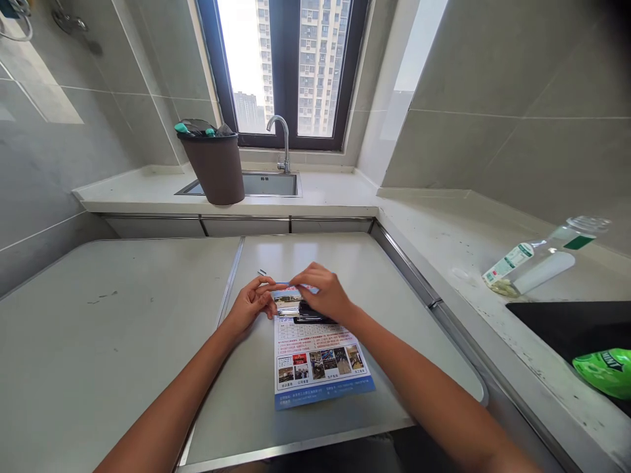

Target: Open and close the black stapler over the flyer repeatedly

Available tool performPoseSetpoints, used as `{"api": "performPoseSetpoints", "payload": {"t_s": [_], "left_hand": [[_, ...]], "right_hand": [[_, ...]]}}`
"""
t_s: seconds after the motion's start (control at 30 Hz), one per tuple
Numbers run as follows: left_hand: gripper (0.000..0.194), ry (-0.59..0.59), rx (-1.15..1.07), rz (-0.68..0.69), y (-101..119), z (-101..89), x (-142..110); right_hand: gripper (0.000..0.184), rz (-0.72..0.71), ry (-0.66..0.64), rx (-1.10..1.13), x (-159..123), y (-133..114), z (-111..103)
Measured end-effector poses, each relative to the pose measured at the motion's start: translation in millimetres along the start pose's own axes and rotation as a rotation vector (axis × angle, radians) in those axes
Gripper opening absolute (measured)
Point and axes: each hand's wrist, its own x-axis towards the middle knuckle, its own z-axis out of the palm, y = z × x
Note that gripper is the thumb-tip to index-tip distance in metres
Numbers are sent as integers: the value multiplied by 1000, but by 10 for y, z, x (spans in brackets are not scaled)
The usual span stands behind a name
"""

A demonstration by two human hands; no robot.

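Note:
A printed flyer (323, 348) with red text, small photos and a blue lower band lies on the pale table. My left hand (254, 302) is at the flyer's upper left corner with its fingers bent together in a pinch. Over the top edge is my right hand (323, 292), its fingertips meeting the left ones. What sits between the fingertips is too small to make out. Partly under my right hand, a black and silver object (313, 316) rests on the flyer; its kind is hidden. A small metallic tip (261, 272) shows just beyond my left fingers.
A brown bin (217, 167) with bottles in it stands at the sink (271, 184), below the window. Along the right counter (424, 217) are a tilted clear bottle (542, 256) and a green packet (606, 371) on a black surface. A seam (231, 279) divides the tabletop.

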Motion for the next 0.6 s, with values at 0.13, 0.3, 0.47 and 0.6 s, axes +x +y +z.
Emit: {"api": "performPoseSetpoints", "payload": {"t_s": [0.13,0.3,0.47,0.6], "left_hand": [[36,139,222,11,-70,-82,58],[30,188,554,56,-133,-133,68],[26,198,755,92,-119,-127,45],[21,243,1037,122,-119,-201,47]], "right_hand": [[28,353,83,-217,-168,824,-393],[32,638,4,-550,-558,1573,-694],[33,566,-36,-590,-656,1685,-680],[34,576,-38,-597,-622,1686,-670]]}}
